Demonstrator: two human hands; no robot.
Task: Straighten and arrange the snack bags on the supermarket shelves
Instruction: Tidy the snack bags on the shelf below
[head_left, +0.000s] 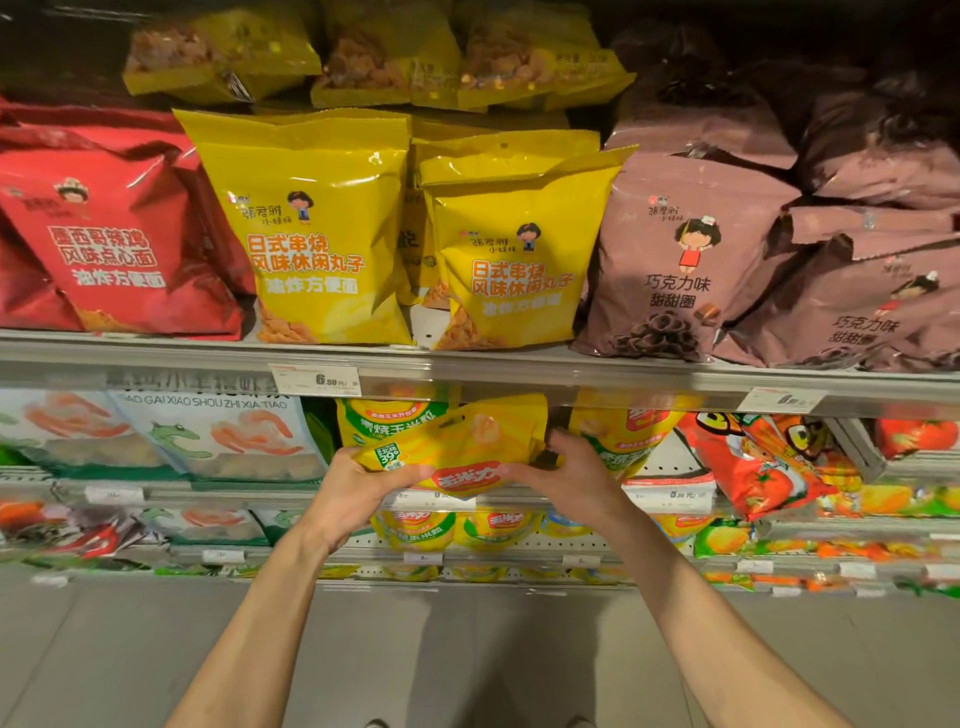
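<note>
A yellow corn snack bag (462, 447) with a green label and red logo is tilted in front of the second shelf. My left hand (363, 483) grips its lower left corner with the thumb on the front. My right hand (561, 467) grips its right edge with fingers curled behind. More of the same yellow bags (389, 421) stand behind it on that shelf, partly hidden. Above, on the upper shelf (467, 371), stand two large yellow bags (311, 234), the right one (514, 254) leaning.
Red bags (104, 234) stand at the upper left and brown chocolate-ring bags (685, 260) at the upper right. White shrimp-stick bags (208, 431) lie left of my hands, orange tomato bags (758, 462) to the right. Lower shelves hold more bags. Grey floor (467, 649) lies below.
</note>
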